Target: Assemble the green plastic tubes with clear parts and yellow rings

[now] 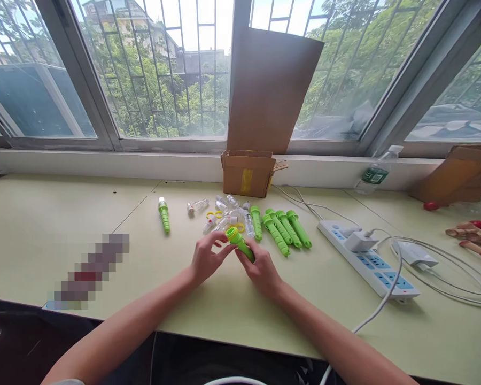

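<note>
A light-green plastic tube (245, 249) with a wide, open collar is tilted up between my two hands, just above the table. My right hand (263, 269) wraps its fingers and thumb around the lower body. At the collar, my left hand (209, 259) closes thumb and forefinger on the rim, where a yellow ring (232, 232) shows. Just beyond lie clear plastic pieces (224, 220), some with white ends, and loose yellow rings (214, 215). Several similar green tubes (282, 229) lie to the right. One green tube with a white-tipped top (164, 215) lies apart at the left.
A small cardboard box (248, 174) stands against the sill. At the right are a white power strip (369, 262) with looping cables, a plastic bottle (379, 171) and wooden pieces with red balls (471, 232). A pixelated patch (90, 272) covers the table's left part.
</note>
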`<state>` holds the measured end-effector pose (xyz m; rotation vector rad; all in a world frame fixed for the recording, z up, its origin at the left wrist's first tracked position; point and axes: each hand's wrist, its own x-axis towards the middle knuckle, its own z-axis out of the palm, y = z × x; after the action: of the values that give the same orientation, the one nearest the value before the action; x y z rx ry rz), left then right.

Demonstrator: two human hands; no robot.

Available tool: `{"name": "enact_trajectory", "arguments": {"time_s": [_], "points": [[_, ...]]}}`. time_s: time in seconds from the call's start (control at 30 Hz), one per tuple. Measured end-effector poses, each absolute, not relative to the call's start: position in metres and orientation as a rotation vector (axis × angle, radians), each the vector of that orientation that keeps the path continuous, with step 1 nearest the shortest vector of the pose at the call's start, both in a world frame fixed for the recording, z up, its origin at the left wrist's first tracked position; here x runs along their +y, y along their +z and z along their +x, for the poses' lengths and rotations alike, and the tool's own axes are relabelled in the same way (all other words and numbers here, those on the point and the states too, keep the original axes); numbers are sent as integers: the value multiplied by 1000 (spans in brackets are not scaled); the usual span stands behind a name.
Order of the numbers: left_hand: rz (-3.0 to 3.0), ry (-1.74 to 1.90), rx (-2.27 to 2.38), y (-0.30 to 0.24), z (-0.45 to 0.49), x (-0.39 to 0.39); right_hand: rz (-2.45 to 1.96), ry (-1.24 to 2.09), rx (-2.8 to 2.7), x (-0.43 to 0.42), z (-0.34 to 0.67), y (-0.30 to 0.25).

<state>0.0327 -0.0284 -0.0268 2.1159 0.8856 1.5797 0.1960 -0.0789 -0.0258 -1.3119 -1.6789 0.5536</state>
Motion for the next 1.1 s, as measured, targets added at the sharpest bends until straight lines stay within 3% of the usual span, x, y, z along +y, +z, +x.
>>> {"name": "enact_trajectory", "arguments": {"time_s": [0.5,1.1], "points": [[2169,1563,808,-25,37,-29,-1107,1142,-1489,-80,197,-21],[2106,1570,673,-24,39,-29,-1173,1096,-1378,-79,200,-28]]}}
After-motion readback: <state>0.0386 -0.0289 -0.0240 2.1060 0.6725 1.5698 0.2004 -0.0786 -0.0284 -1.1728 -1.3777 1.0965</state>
